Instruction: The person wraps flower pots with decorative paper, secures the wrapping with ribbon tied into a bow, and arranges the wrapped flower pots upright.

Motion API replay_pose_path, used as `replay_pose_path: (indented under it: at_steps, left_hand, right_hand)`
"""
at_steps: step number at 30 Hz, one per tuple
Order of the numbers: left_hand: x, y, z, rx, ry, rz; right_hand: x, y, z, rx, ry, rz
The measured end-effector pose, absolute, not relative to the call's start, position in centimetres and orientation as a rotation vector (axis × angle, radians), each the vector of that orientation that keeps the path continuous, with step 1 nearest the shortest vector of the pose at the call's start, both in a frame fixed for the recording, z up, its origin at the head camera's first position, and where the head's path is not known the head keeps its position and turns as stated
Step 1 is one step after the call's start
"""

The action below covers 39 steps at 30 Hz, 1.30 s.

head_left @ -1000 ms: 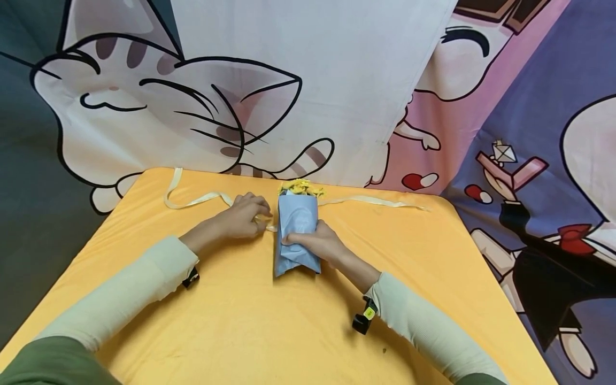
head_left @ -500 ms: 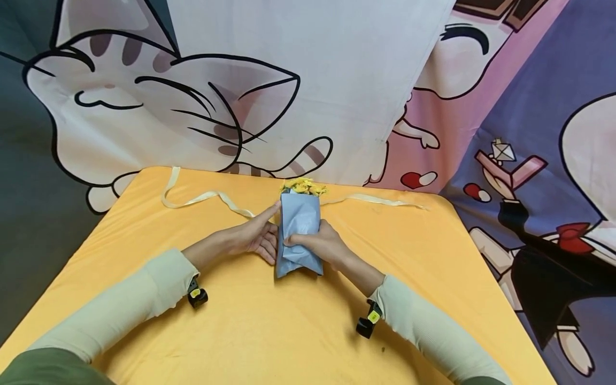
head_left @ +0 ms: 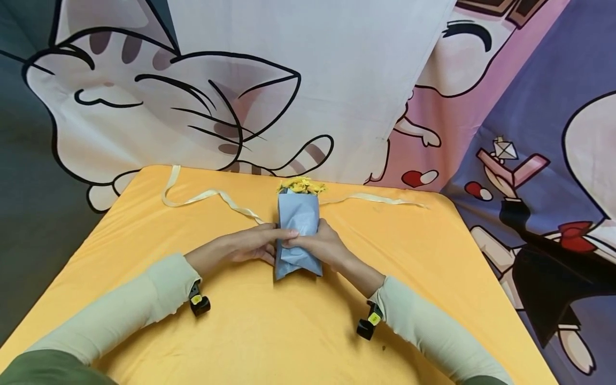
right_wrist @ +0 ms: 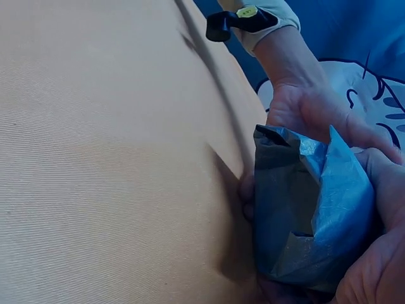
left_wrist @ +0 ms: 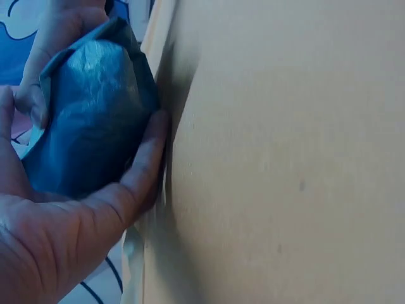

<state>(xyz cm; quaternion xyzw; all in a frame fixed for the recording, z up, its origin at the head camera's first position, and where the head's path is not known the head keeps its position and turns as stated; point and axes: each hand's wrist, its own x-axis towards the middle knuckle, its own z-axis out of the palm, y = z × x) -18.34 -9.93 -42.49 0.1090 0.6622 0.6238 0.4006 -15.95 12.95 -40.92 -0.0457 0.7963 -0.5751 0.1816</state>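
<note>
A small bouquet of yellow flowers in blue wrapping paper is held at the middle of the table, its blooms toward the far edge. My left hand grips it from the left, thumb across the front and fingers partly hidden at the side and behind. From the right, my right hand holds the same bouquet, its thumb meeting the left thumb on the front. A pale yellow ribbon runs from the left toward the bouquet; a length shows on the right too. In the right wrist view, the wrapper's folded lower end gapes.
A yellow cloth covers the table. Behind it hangs a white curtain with a printed cat, and a purple printed cloth hangs on the right. Cameras are strapped to both wrists.
My left hand has let go of the ribbon, opened beside the bouquet, then brought its thumb over the front and taken hold. The right hand keeps its grip with little movement.
</note>
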Motion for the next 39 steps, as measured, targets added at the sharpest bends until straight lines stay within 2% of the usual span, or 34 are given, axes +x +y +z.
replay_pose_path:
  at_steps: [7, 19, 39]
  left_hand:
    - [-19.3, -9.8, -42.7, 0.15, 1.67, 1.589]
    - [-20.5, -9.9, -43.0, 0.22, 1.629, 1.59]
    - [-20.2, -9.9, -43.0, 0.196, 1.668, 1.611]
  right_hand:
    - [-16.5, 12.7, -40.7, -0.112, 2.192, -1.635]
    - [-17.7, 13.3, -40.4, -0.144, 2.181, -1.534]
    - [-18.2, 13.5, -40.4, -0.12, 2.178, -1.47]
